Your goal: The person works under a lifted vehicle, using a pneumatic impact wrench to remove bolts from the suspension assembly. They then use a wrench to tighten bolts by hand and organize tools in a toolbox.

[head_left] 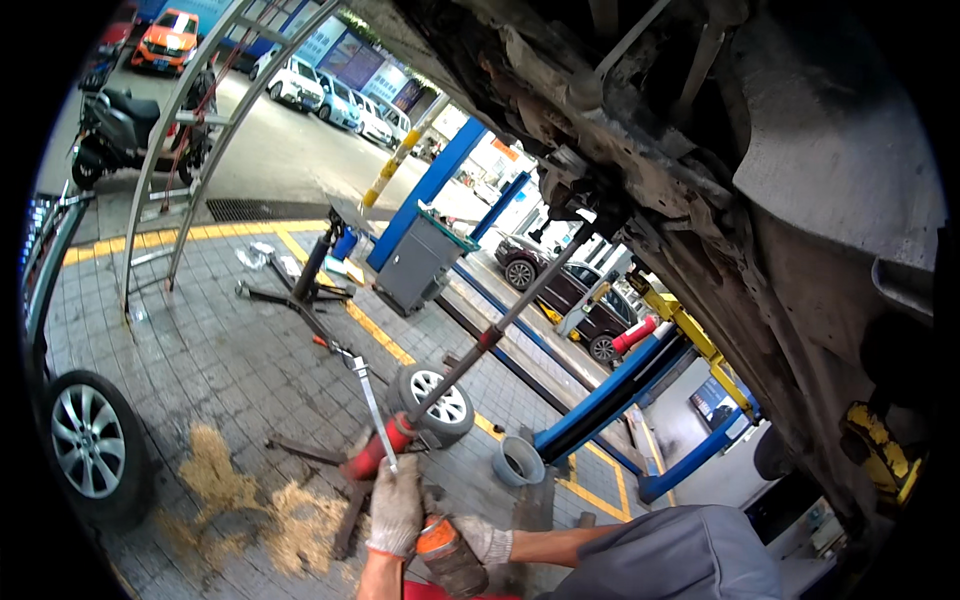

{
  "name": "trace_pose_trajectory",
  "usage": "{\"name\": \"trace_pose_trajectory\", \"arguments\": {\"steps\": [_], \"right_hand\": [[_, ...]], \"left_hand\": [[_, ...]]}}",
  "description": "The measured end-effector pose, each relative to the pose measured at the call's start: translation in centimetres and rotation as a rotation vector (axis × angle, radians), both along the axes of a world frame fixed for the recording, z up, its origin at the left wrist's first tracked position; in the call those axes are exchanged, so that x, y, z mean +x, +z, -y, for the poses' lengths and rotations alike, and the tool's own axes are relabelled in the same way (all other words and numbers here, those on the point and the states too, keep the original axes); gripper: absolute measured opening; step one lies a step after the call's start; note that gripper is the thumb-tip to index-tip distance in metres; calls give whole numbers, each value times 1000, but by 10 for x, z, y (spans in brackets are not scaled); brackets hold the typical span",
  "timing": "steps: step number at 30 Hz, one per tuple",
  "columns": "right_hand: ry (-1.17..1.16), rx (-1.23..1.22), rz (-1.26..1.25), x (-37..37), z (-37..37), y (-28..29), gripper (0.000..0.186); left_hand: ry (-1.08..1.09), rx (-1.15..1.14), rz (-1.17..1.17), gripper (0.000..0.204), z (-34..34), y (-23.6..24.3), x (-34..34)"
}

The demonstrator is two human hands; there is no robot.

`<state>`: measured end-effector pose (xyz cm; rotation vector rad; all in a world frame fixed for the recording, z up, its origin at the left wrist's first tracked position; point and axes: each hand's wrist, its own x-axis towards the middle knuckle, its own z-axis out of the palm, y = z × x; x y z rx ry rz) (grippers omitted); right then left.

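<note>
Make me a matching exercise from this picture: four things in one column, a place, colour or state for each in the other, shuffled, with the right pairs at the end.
Things:
1. metal bar
2. round tub
3. crumbly, sawdust-like material
4. scooter

Descriptions:
A. tan, spread in patches on the paving
B. dark, parked near the upper left
C. gripped in the gloved left hand
D. grey and open-topped

Right pairs: 1-C, 2-D, 3-A, 4-B
</note>
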<state>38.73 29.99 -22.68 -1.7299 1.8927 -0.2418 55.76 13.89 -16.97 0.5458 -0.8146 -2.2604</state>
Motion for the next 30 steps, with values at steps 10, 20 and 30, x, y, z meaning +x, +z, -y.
{"name": "trace_pose_trajectory", "arguments": {"steps": [10, 20, 30], "right_hand": [[-19, -528, -285, -24, 99, 159, 39], [20, -1089, -777, -29, 171, 244, 45], [-216, -1214, -1074, -24, 241, 298, 43]], "left_hand": [[-26, -762, -72, 36, 105, 148, -61], [290, -1131, -52, 39, 154, 257, -72], [-17, -1139, -175, 31, 207, 321, -49]]}}
